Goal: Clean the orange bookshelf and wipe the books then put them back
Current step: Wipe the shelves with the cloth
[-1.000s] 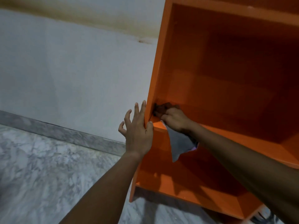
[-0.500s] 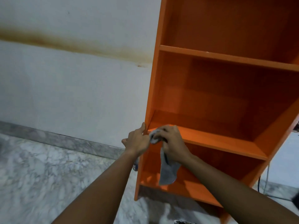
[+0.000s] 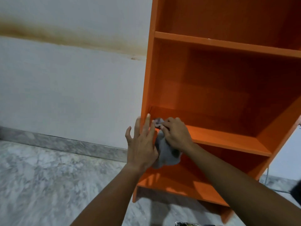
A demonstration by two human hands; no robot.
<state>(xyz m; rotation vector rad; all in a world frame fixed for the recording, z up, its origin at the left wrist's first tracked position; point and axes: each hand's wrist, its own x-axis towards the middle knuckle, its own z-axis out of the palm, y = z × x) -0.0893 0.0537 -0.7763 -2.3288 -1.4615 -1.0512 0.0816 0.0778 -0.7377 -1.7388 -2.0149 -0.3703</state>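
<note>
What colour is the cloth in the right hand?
Grey. The cloth hangs from the right hand at the shelf edge, shown in the head view.

Left hand (image 3: 141,144) flat with fingers spread; right hand (image 3: 175,134) curled closed, both forearms extended.

The scene is seen from a single head-worn camera, aimed forward and slightly down from close range. The orange bookshelf (image 3: 228,95) fills the right, the wall (image 3: 73,95) and marble floor (image 3: 48,185) the left. Both forearms enter from the near edge.
</note>
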